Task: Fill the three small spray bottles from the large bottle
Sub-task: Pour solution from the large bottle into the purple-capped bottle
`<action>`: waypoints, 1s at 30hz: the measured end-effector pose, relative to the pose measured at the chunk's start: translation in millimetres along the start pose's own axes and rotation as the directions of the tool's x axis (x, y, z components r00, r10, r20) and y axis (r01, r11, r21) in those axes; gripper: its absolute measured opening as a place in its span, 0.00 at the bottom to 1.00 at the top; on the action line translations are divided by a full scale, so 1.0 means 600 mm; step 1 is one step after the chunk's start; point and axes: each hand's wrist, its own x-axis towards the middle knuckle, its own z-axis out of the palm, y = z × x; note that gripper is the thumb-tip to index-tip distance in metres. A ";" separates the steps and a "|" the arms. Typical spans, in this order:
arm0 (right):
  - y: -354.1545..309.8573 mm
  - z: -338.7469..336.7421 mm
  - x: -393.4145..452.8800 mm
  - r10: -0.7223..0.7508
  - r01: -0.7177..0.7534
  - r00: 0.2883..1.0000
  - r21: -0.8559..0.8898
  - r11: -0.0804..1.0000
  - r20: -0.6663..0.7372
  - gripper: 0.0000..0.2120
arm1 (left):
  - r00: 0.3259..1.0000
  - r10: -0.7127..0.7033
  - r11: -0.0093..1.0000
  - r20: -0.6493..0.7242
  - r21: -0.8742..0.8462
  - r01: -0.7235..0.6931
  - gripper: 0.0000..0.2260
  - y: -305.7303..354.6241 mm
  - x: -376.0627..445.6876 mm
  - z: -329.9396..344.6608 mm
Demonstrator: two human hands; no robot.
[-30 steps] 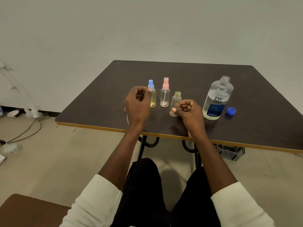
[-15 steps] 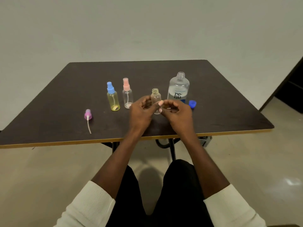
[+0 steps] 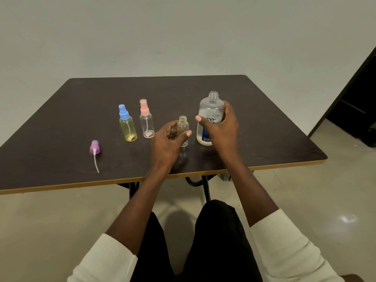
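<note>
Here, the person is sitting at a dark brown table with a yellow edge band (image 3: 61, 186), both forearms reaching out over it from rolled white sleeves. The left hand (image 3: 168, 142) is curling around the small clear uncapped spray bottle (image 3: 183, 127), thumb on its right side and fingers behind its left side; whether the fingers are actually pressing the plastic cannot be told, but the bottle is standing upright on the table inside that loose cup. The right hand (image 3: 221, 127) is wrapping around the large clear plastic bottle with the blue-and-white label (image 3: 210, 110), thumb across the front of the label and fingers around the far right side. That large bottle is standing upright on the table with its cap off, threaded neck bare, and it is just to the right of the small clear bottle.

To the left of the hands, a small yellow-tinted spray bottle with a blue pump top (image 3: 127, 125) and a small clear spray bottle with a pink pump top (image 3: 146, 121) are standing side by side, close but apart. Further left and nearer the table's front edge, a loose purple spray pump head with a white dip tube (image 3: 95, 150) is lying on its side, tube pointing toward the person.
</note>
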 end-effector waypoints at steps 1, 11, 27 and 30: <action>-0.001 0.002 0.002 0.006 -0.006 1.000 -0.005 1.000 -0.002 0.27 | 1.000 -0.002 1.000 -0.004 -0.003 0.002 0.18 0.001 -0.001 0.000; -0.017 0.000 0.004 -0.086 0.091 0.995 -0.095 0.991 0.058 0.22 | 0.998 0.039 0.999 -0.051 -0.005 -0.039 0.20 0.013 -0.009 0.000; -0.050 -0.038 0.023 -0.151 0.375 0.890 -0.505 0.777 0.429 0.36 | 0.993 0.097 0.994 -0.069 -0.043 -0.101 0.17 0.029 -0.027 -0.001; -0.052 -0.037 0.026 -0.151 0.398 0.881 -0.530 0.748 0.449 0.39 | 0.994 0.090 0.993 -0.058 -0.075 -0.094 0.16 0.029 -0.025 -0.002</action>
